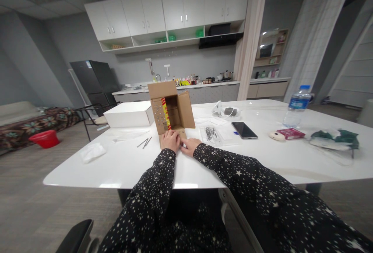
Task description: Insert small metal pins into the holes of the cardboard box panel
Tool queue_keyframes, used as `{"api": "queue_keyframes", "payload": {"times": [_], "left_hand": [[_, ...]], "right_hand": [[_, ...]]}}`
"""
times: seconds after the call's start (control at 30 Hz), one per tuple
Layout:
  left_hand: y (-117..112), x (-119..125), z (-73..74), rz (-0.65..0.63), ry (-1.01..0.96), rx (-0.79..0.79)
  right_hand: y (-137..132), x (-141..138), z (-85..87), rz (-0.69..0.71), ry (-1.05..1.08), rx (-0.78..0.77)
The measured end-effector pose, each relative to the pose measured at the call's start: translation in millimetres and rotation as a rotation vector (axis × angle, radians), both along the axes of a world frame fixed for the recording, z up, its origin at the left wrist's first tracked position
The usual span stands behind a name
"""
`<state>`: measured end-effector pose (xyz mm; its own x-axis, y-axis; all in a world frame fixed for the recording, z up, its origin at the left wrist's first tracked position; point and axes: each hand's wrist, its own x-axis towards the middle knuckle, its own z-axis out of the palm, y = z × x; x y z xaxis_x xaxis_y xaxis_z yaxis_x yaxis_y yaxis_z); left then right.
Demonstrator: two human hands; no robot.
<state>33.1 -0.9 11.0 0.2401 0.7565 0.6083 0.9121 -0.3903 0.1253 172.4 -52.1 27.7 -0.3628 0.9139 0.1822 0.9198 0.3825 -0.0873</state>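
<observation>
An opened cardboard box (173, 113) stands on the white table with its flaps spread and its opening towards me. Small pale dots in rows cover its left side, beside a red and yellow strip. At the box's near lower flap, my left hand (171, 141) has its fingers bent over the cardboard. Close beside it, my right hand (190, 146) is closed, its fingertips together at the flap's right edge; anything small in them is hidden. Right of the hands lies a clear plastic case (211, 135) with dark slim pieces inside. Thin metal rods (145, 142) lie to the left.
A white box (129, 114) stands behind at left, and crumpled white plastic (92, 153) lies nearer. To the right are a phone (244, 130), a red packet (292, 133), a water bottle (296, 107) and a green and white bundle (333, 139). A white corded device (225, 110) sits farther back.
</observation>
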Motion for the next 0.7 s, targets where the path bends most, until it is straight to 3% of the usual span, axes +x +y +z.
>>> {"api": "queue_keyframes", "payload": {"times": [0.3, 0.7], "left_hand": [[-7, 0, 0.5, -0.025, -0.024, -0.074], [-17, -1, 5.0, -0.075, 0.021, -0.146]], "right_hand": [[-4, 1, 3.8, 0.013, -0.009, 0.004], [4, -1, -4.2, -0.031, -0.018, -0.005]]}}
